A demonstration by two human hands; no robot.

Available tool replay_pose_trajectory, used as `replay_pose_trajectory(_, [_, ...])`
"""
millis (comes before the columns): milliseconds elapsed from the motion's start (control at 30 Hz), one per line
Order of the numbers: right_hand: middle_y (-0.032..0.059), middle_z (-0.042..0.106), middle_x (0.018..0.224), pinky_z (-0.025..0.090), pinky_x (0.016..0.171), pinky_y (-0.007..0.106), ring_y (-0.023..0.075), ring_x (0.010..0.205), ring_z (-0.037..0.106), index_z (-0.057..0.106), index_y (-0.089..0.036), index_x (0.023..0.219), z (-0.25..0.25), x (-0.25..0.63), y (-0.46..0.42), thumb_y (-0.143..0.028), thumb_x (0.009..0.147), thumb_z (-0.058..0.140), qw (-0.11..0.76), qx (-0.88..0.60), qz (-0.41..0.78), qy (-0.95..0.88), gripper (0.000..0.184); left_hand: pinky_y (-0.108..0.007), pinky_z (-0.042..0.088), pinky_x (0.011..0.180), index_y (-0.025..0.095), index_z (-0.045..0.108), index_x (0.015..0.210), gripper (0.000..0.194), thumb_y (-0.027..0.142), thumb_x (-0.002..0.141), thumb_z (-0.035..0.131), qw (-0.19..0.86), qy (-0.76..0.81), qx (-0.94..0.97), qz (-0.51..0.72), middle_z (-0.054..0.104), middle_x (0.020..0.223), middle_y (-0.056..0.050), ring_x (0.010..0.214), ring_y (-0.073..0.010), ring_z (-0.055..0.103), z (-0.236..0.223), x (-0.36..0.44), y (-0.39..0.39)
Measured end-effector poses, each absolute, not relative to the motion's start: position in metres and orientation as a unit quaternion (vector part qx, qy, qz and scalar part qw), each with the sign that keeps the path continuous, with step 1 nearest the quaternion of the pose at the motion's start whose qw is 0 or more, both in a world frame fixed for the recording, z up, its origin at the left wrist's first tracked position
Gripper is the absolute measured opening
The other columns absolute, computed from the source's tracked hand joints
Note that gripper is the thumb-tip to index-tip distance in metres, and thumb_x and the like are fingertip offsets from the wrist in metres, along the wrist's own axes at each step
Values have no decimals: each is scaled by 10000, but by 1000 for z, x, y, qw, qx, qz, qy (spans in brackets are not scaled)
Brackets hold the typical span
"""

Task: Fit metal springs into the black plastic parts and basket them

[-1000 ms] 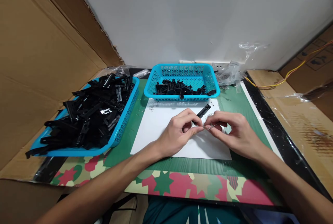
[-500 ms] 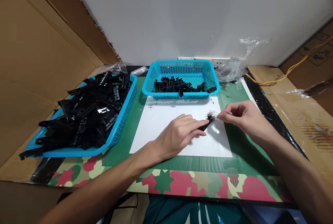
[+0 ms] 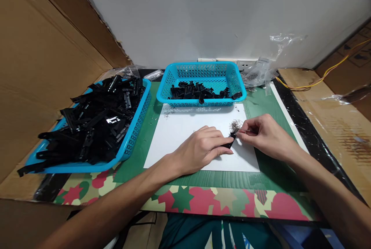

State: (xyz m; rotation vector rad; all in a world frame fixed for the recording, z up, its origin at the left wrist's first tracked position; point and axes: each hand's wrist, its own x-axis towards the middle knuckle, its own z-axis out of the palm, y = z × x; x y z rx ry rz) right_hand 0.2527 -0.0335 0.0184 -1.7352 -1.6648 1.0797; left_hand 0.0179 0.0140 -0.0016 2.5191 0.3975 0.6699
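Note:
My left hand [image 3: 203, 144] is closed on a small black plastic part [image 3: 227, 145], pressing it against the white sheet [image 3: 171, 144]. The fingers cover much of the part. My right hand [image 3: 262, 135] pinches a thin metal tool [image 3: 246, 130], and its fingertips meet the part's upper right end. Whether the tool is tweezers or a plain pick, I cannot tell. Just beyond the part lies a pile of tiny wiry metal pieces [image 3: 235, 125], which look like small springs.
A blue basket [image 3: 139, 121] heaped with long black plastic parts stands on the left. Behind the sheet is another blue basket [image 3: 199, 103] with smaller black pieces. Clear plastic bags [image 3: 257, 73] lie at the back right, beside yellow wires [image 3: 321, 81]. Cardboard [image 3: 43, 40] walls the left side.
My right hand has moved left and slightly down from beside the metal pile to the black part's end. My left hand keeps holding the part. The view has shifted slightly.

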Motion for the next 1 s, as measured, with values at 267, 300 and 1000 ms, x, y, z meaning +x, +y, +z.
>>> replay_pose_trajectory(267, [-33,487,544,283,543,282,114,550,389,621,-182,614,18,249,-36,-309,811,622,245,-644,337,-641,235,-362,523,834,90,758,1195,340,359,1062,597,252,145,924,249,756,893,-90,848,-200,681,-4,18,14])
replay_pose_trajectory(300, [-32,486,542,278,542,282,113,547,391,609,-185,603,18,248,-36,-301,813,616,244,-643,330,-647,240,-362,524,838,87,756,1196,337,354,1061,601,254,146,923,251,759,896,-91,848,-199,682,-4,18,14])
replay_pose_trajectory(1000, [78,804,956,489,689,316,224,836,687,840,-198,968,29,272,-35,-401,1016,571,290,-600,317,-675,341,-351,499,810,121,778,1185,306,348,1050,623,292,141,920,223,741,814,-67,804,-198,662,2,16,18])
